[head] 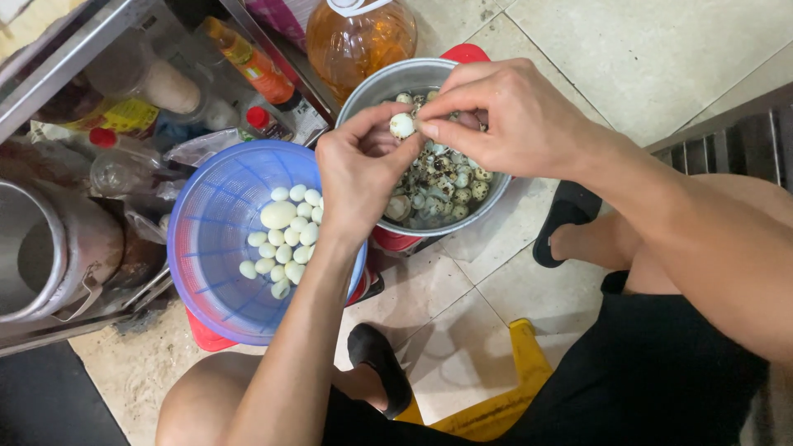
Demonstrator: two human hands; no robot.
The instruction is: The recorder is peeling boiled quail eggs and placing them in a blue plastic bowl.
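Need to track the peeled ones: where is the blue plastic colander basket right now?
In the head view, the blue plastic colander basket sits left of centre on the floor, beside the metal pot of speckled eggs, under the left hand.

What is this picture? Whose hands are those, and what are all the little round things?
The camera sits on a person's head and looks down, so you see that person's own two hands. The left hand and the right hand hold one small egg between their fingers, over a metal pot full of speckled eggs and bits of shell. Beside it, a blue basket holds smooth white peeled eggs. Both stand low on a tiled floor. A big bottle of yellow oil stands behind the pot.
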